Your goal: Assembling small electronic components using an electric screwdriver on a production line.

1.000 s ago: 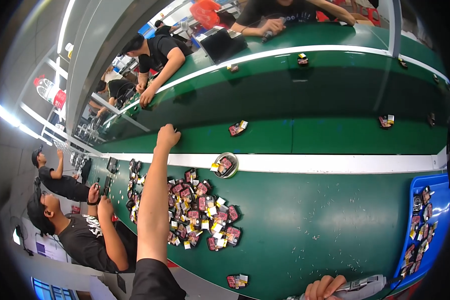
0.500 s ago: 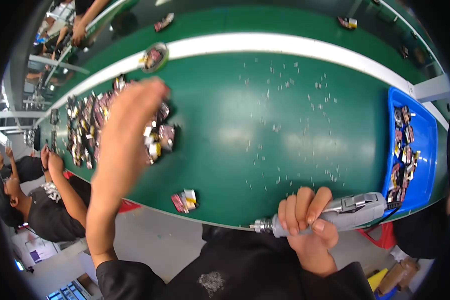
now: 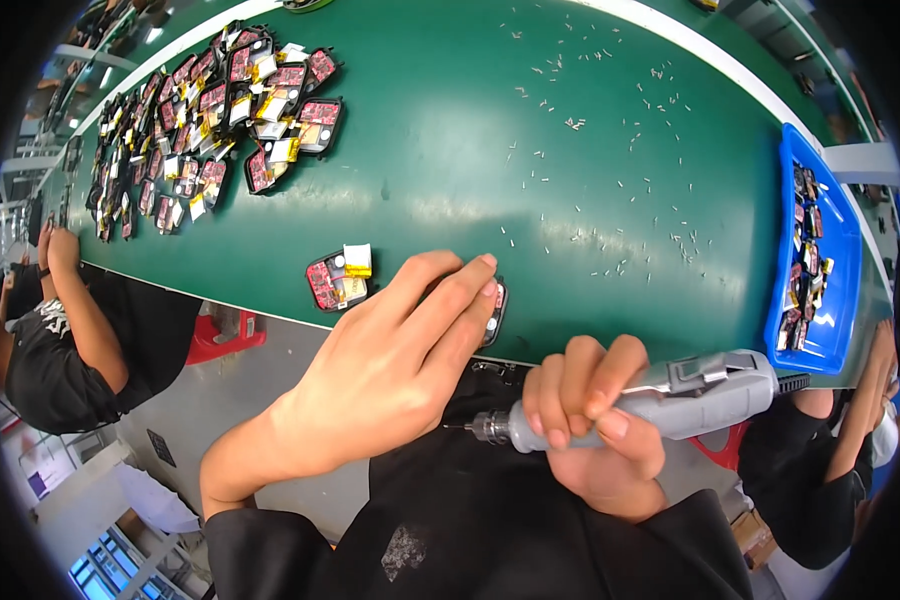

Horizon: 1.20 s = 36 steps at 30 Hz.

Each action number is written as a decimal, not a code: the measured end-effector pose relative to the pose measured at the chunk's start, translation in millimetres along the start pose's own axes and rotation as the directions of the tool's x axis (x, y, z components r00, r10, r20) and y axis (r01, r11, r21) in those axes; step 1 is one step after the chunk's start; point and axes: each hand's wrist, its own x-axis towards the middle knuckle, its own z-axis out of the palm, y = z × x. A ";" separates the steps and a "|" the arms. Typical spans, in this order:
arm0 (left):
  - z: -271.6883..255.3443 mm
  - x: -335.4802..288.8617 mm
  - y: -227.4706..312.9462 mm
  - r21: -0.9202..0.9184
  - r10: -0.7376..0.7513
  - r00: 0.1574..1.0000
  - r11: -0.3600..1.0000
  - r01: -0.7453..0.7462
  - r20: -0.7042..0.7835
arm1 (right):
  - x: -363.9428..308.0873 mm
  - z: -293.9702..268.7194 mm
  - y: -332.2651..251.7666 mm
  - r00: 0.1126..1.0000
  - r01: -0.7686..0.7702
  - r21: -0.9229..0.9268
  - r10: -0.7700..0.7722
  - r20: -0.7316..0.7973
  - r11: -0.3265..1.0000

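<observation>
In my right hand (image 3: 602, 425) is a grey electric screwdriver (image 3: 705, 390), my fingers wrapped round its body and its bit pointing left over my lap. My left hand (image 3: 400, 345) is closed, palm down, over a small black-cased device with a red circuit board (image 3: 496, 312) at the table's front edge. Most of that device is hidden under the fingers. To the left of this hand lies another open device (image 3: 338, 277) with a red board and a silver battery with yellow tape.
A big pile of similar open devices (image 3: 210, 110) covers the left of the green table (image 3: 420, 150). Tiny pale pins or screws (image 3: 573, 124) are scattered right of centre. A blue bin (image 3: 842, 290) holding devices stands at the right. Other people (image 3: 80, 330) sit on both sides.
My left hand has come from the pile to the front edge, now over a device. The right hand still grips the screwdriver. The whole view has shifted.
</observation>
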 end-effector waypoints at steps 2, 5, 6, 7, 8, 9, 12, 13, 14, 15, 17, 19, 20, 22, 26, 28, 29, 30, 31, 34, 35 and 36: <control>0.4 0.3 -1.0 0.001 0.001 1.000 1.000 -0.001 -0.006 | -3.8 3.5 9.0 1.000 -0.002 -0.018 0.002 -0.005 1.000; 3.0 0.8 -2.4 0.056 0.057 0.997 0.997 -0.054 -0.056 | -7.8 12.1 20.5 0.998 -0.027 0.012 0.028 -0.062 1.000; 7.0 0.3 -2.5 0.156 0.116 0.988 0.983 -0.099 -0.106 | -7.8 14.6 23.3 0.997 -0.022 0.007 0.023 -0.069 1.000; 9.9 -0.7 -2.6 0.258 0.174 0.974 0.957 -0.132 -0.148 | -7.4 16.8 27.0 0.997 -0.021 0.002 0.021 -0.078 1.000; 10.9 -1.1 -3.1 0.253 0.175 0.974 0.958 -0.135 -0.146 | -7.2 17.3 29.4 0.996 -0.019 -0.004 0.019 -0.088 1.000; 11.8 -1.4 -4.0 0.274 0.215 0.964 0.947 -0.167 -0.154 | -8.0 11.2 34.9 0.998 0.039 0.157 -0.032 -0.051 0.987; 10.7 -0.7 -7.8 0.292 0.271 0.950 0.931 -0.218 -0.155 | -6.1 13.7 37.5 0.996 0.034 0.130 -0.024 -0.080 0.991; 10.5 -0.5 -9.7 0.296 0.290 0.945 0.925 -0.237 -0.150 | -5.8 13.1 38.5 0.996 0.031 0.129 -0.020 -0.085 0.991; 12.0 -0.4 -12.1 0.291 0.287 0.946 0.928 -0.235 -0.150 | -5.6 12.3 39.5 0.996 0.034 0.120 -0.024 -0.080 0.992; 13.8 -0.1 -14.6 0.310 0.314 0.934 0.917 -0.251 -0.173 | -5.5 11.5 40.3 0.997 0.037 0.112 -0.029 -0.076 0.993; 15.2 -0.7 -17.9 0.324 0.339 0.921 0.908 -0.267 -0.191 | -5.2 11.4 40.6 0.996 0.029 0.122 -0.019 -0.087 0.992; 13.7 -0.8 -19.7 0.334 0.334 0.923 0.906 -0.259 -0.193 | -4.7 12.0 38.7 0.995 0.023 0.133 -0.009 -0.098 0.991; 13.9 -0.6 -20.3 0.329 0.332 0.924 0.908 -0.259 -0.190 | -4.2 12.5 36.8 0.995 -0.018 0.060 0.024 -0.098 0.998; 14.9 0.0 -20.3 0.349 0.351 0.916 0.898 -0.270 -0.196 | -3.8 13.1 35.5 0.993 -0.063 -0.011 0.062 -0.104 0.998; 13.4 1.2 -13.2 0.319 0.308 0.935 0.917 -0.241 -0.179 | -3.3 8.8 36.1 0.996 -0.032 0.056 0.036 -0.076 0.998; 12.1 2.4 -10.2 0.297 0.274 0.949 0.930 -0.219 -0.157 | -2.9 6.6 35.8 0.999 -0.008 0.129 0.015 -0.049 0.992; 11.4 2.3 -10.2 0.295 0.271 0.950 0.930 -0.217 -0.156 | -2.7 6.5 35.3 0.999 -0.008 0.124 0.014 -0.042 0.992; 10.9 2.1 -10.2 0.287 0.266 0.953 0.933 -0.217 -0.145 | -2.4 6.5 35.0 0.999 -0.008 0.119 0.012 -0.035 0.993; 10.5 1.9 -9.9 0.278 0.263 0.955 0.936 -0.218 -0.136 | -2.4 7.1 35.0 0.999 -0.009 0.118 0.014 -0.037 0.993; 10.2 -2.8 -6.7 0.261 0.218 0.970 0.948 -0.183 -0.110 | -1.8 8.7 32.5 0.998 0.012 0.076 -0.008 -0.058 0.997; 10.2 -5.2 -7.3 0.261 0.213 0.971 0.949 -0.178 -0.112 | -1.3 8.7 26.1 0.996 -0.074 0.072 0.078 -0.048 0.995; 9.7 -8.1 -8.4 0.238 0.197 0.977 0.956 -0.172 -0.086 | -0.4 8.7 19.1 0.986 -0.161 0.067 0.164 -0.038 0.985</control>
